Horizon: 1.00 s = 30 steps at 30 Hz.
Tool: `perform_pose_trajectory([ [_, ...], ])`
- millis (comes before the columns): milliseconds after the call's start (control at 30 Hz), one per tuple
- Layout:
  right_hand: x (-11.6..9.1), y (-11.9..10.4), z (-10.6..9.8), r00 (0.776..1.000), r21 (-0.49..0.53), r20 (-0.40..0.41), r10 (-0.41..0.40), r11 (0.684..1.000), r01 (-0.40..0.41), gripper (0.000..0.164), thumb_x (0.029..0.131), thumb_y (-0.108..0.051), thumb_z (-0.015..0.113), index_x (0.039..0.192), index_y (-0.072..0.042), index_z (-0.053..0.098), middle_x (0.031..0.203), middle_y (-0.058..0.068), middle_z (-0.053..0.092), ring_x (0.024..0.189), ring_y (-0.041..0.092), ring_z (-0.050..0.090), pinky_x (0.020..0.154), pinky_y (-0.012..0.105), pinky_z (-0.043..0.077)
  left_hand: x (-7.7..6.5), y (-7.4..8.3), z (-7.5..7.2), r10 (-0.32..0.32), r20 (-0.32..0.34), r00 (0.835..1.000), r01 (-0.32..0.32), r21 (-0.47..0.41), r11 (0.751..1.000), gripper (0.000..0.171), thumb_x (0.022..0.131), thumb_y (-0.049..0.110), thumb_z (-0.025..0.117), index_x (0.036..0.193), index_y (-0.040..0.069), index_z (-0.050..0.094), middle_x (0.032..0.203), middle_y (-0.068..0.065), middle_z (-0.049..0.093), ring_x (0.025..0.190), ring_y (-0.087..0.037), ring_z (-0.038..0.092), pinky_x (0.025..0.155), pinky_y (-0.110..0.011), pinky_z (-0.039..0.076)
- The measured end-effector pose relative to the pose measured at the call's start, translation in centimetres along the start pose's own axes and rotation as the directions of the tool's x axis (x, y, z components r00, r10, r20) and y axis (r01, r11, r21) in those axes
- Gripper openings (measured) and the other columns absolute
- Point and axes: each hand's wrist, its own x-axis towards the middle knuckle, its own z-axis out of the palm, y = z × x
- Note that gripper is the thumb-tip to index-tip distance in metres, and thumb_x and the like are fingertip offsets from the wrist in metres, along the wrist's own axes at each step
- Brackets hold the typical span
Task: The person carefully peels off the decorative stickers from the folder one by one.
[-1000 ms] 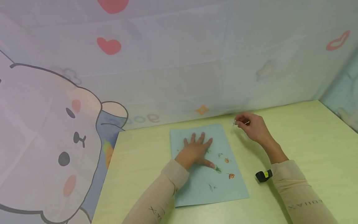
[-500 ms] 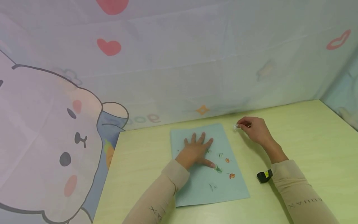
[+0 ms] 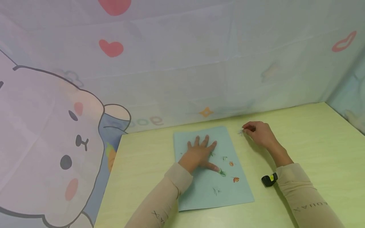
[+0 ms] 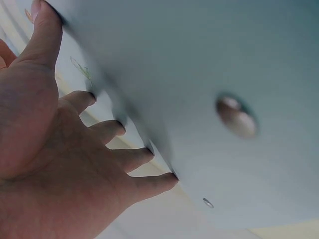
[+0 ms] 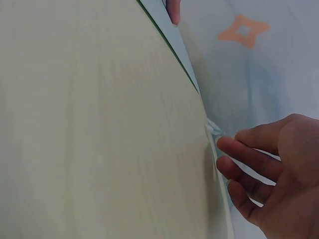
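Head view shows us two hands at work near the far edge of the tabletop (image 3: 148,171), where it meets a patterned cloth (image 3: 176,69). Our left hand (image 3: 197,155) lies spread on a pale blue paper (image 3: 199,196), its fingertips down on it and its thumb beside the printed flowers (image 3: 235,179). Our right hand (image 3: 260,134) pinches a small clear scrap (image 3: 240,132) between thumb and finger, the other fingers bent loosely behind. That scrap sits close to the far edge, just right of the paper's far right corner and apart from it; it looks like thin plastic, though we cannot tell exactly what it is, nor whether it touches the tabletop. We judge the step in hand to be handling the scrap while the paper is steadied. The next move seems to call for a light, sure pinch on the scrap, with the left hand's pressure even so the paper does not slide.
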Motion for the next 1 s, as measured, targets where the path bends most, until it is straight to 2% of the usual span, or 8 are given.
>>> perform_pose_trajectory([
  [233,-0.2,0.1,0.0,1.000,-0.001,0.015,-0.013,1.000,0.013,0.028,0.109,-0.015,0.061,0.127,0.004,0.071,0.115,0.022,0.074,0.107,0.042,0.068,0.088,0.057,0.054,0.1,0.0,0.0,0.006,-0.005,1.000,-0.006,0.008,1.000,0.114,0.080,0.073,0.079,0.171,0.029,0.025,0.178,-0.009,0.010,0.161,-0.045,0.009,0.123,-0.070,0.018],
  [400,-0.2,0.0,-0.2,0.999,-0.011,0.034,-0.022,1.000,0.023,0.032,0.109,-0.019,0.061,0.128,0.006,0.070,0.118,0.025,0.072,0.107,0.043,0.068,0.085,0.056,0.056,0.5,-0.1,0.2,0.006,-0.003,1.000,-0.006,0.000,1.000,0.114,0.080,0.072,0.080,0.171,0.030,0.024,0.178,-0.009,0.010,0.162,-0.044,0.007,0.123,-0.070,0.017],
  [767,-0.4,-0.1,-0.4,0.999,-0.002,0.054,-0.005,1.000,0.005,0.035,0.109,-0.021,0.061,0.129,0.007,0.069,0.131,0.031,0.061,0.110,0.045,0.066,0.083,0.056,0.057,0.5,-0.1,0.2,0.014,-0.002,1.000,-0.014,-0.003,1.000,0.114,0.080,0.073,0.079,0.171,0.030,0.024,0.178,-0.009,0.009,0.161,-0.045,0.007,0.123,-0.070,0.017],
  [1000,-0.2,-1.1,0.0,0.996,0.021,0.063,-0.060,0.998,0.059,0.031,0.106,-0.018,0.066,0.125,0.005,0.071,0.116,0.022,0.072,0.102,0.038,0.069,0.080,0.049,0.057,0.6,-0.4,-0.1,0.023,0.010,1.000,-0.023,0.003,1.000,0.113,0.082,0.074,0.077,0.171,0.031,0.023,0.178,-0.008,0.009,0.161,-0.045,0.009,0.122,-0.072,0.018],
])
